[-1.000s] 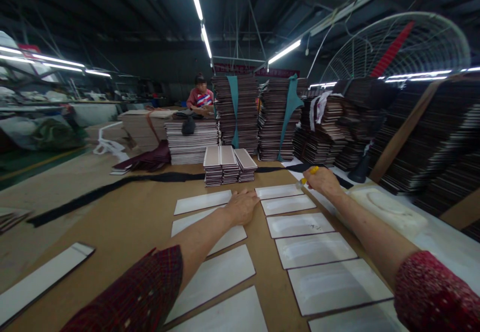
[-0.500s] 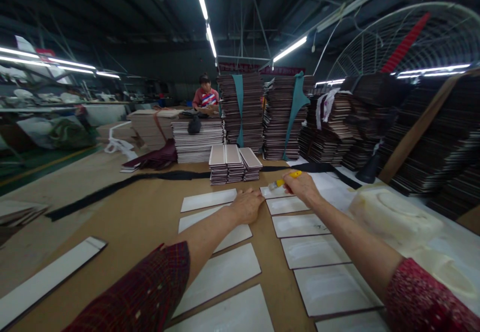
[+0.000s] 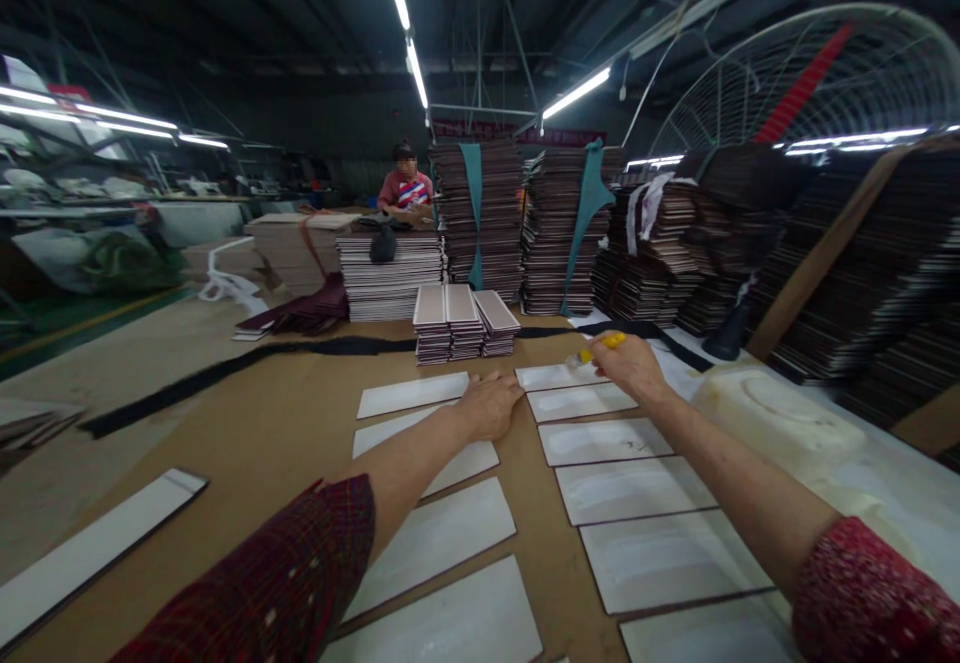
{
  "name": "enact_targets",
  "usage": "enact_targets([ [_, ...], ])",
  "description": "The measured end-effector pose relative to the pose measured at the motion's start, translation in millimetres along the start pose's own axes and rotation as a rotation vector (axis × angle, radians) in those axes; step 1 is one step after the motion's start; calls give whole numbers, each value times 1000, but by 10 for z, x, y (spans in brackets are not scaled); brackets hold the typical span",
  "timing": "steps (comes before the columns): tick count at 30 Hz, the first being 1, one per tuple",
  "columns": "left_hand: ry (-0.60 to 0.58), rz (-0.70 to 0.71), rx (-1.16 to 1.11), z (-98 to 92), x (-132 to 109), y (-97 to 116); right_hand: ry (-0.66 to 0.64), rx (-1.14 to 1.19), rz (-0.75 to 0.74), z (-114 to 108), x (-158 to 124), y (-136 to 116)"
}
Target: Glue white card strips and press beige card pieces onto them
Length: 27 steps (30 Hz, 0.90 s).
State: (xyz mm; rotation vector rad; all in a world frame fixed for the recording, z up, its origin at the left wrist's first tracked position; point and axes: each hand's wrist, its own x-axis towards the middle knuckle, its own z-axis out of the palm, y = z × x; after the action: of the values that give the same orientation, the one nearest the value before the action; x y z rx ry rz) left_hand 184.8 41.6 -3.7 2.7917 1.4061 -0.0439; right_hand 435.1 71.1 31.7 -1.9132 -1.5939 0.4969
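Observation:
In my right hand (image 3: 634,367) is a paintbrush (image 3: 598,348) with a yellow handle, its bristles on the farthest board (image 3: 553,377) of the right row. My left hand (image 3: 491,406) lies flat, fingers stretched out, between the two rows, its fingertips close to that board's left end. It partly covers a board in the left row. More white boards with dark edges, such as this one (image 3: 637,488), run toward me on the right, several with wet-looking streaks. Boards of the left row (image 3: 442,543) lie partly under my left forearm.
Beyond the rows stand short stacks of boards (image 3: 448,328) and a black strip (image 3: 330,346). Tall dark stacks (image 3: 495,233) rise behind. A cream plastic container (image 3: 772,418) sits at right, a long white board (image 3: 90,563) at left. Another person (image 3: 406,188) works beyond the stacks.
My right hand and the paintbrush have moved to the right along the farthest board. My left hand stays almost in place. The whole view has shifted slightly.

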Motion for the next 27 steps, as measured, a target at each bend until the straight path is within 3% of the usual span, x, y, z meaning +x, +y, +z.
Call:
enact_targets([
  [6, 19, 43, -7, -130, -160, 86, -81, 298, 100, -42, -250, 72],
  [12, 2, 137, -38, -83, -305, 221, -163, 440, 141, 52, -514, -40],
  [19, 15, 127, -66, -27, -299, 254, -210, 370, 187, 123, -522, -63],
  [27, -4, 93, -69, -33, -290, 278, -145, 128, 192, -106, -342, 215],
])
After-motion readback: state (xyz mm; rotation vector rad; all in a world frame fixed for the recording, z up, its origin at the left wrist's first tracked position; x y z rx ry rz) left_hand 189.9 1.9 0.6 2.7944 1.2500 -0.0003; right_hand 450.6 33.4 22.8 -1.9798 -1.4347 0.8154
